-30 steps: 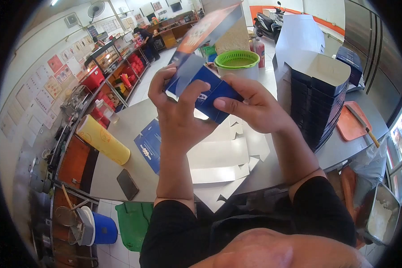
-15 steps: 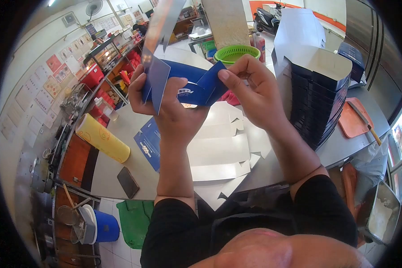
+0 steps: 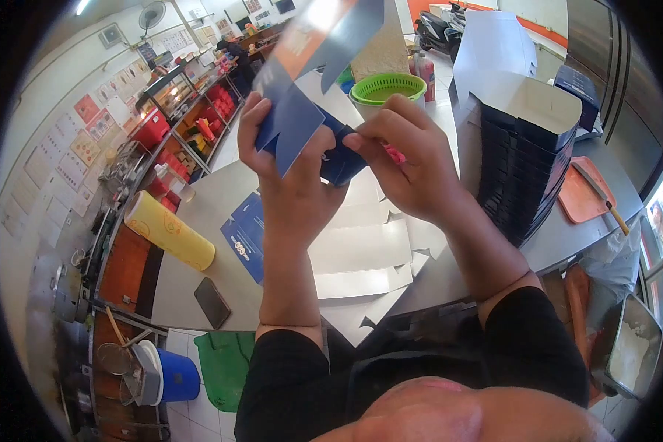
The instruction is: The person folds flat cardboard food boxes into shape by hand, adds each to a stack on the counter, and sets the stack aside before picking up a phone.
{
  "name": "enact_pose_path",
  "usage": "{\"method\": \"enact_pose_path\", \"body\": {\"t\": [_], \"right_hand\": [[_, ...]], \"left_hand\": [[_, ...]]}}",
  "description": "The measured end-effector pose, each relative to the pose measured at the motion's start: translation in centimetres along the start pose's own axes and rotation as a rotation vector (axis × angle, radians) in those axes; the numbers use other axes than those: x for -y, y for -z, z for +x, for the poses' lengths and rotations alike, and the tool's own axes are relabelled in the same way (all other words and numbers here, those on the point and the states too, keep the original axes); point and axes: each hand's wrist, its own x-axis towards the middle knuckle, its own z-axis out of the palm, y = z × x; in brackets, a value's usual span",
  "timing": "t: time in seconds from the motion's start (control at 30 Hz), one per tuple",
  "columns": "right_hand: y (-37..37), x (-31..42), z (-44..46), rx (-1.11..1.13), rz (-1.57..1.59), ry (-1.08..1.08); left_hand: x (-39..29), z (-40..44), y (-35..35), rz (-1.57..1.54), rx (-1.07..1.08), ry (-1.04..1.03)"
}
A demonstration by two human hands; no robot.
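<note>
Raised above the table, a blue printed cardboard box (image 3: 296,121) is partly folded, with flaps sticking out. My left hand (image 3: 291,169) grips its left part, fingers wrapped round the card. The fingers of my right hand (image 3: 409,158) pinch the box's right end near a folded corner. Flat card sheets (image 3: 365,250), pale side up, lie on the table below my hands. To their left is a flat blue printed card (image 3: 247,236), partly behind my left forearm. A tall stack of dark box trays (image 3: 523,162) stands to the right.
A yellow roll (image 3: 171,232) and a phone (image 3: 212,303) are on the table's left. Behind my right hand is a green basket (image 3: 387,88). An orange tray (image 3: 586,191) with a knife (image 3: 597,188) lies at the right. A person (image 3: 236,65) is in the far background.
The box has turned and shifted right since the middle frame, its large panel now leaning right. My right hand has moved left, closer to my left hand, still pinching the box's end.
</note>
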Motion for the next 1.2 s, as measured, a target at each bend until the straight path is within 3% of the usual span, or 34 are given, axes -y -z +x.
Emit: {"method": "enact_pose_path", "body": {"t": [0.07,0.23,0.3,0.37,0.53,0.87,0.97,1.07,1.1,1.2], "right_hand": [[0.1,-0.5,0.1,-0.011,-0.087,0.040],[1.8,0.6,0.3,-0.104,0.554,-0.247],[2.7,0.8,0.2,-0.071,0.703,-0.385],[3.3,0.8,0.2,0.007,0.697,-0.376],[4.7,1.0,0.2,0.269,0.591,-0.269],[5.0,1.7,0.2,0.398,0.576,-0.350],[4.0,1.8,-0.4,0.359,0.528,-0.189],[4.7,1.9,0.0,0.475,0.632,-0.327],[4.9,2.5,-0.2,0.448,0.746,-0.504],[4.2,2.4,-0.2,0.227,0.028,-0.111]], "left_hand": [[-0.2,0.0,0.2,0.021,0.091,0.018],[-2.9,1.7,2.3,0.238,0.475,-0.046],[-4.0,1.8,3.2,0.115,0.531,-0.011],[-5.6,1.9,4.7,-0.025,0.580,0.081],[-5.9,2.1,7.0,-0.180,0.566,0.113],[-5.6,1.7,7.0,-0.208,0.547,0.130],[-5.9,1.9,7.0,-0.182,0.531,0.125],[-5.8,2.0,6.8,-0.128,0.490,0.123],[-5.8,2.0,6.6,-0.112,0.475,0.121],[-6.5,2.1,5.7,-0.028,0.448,0.154]]}}
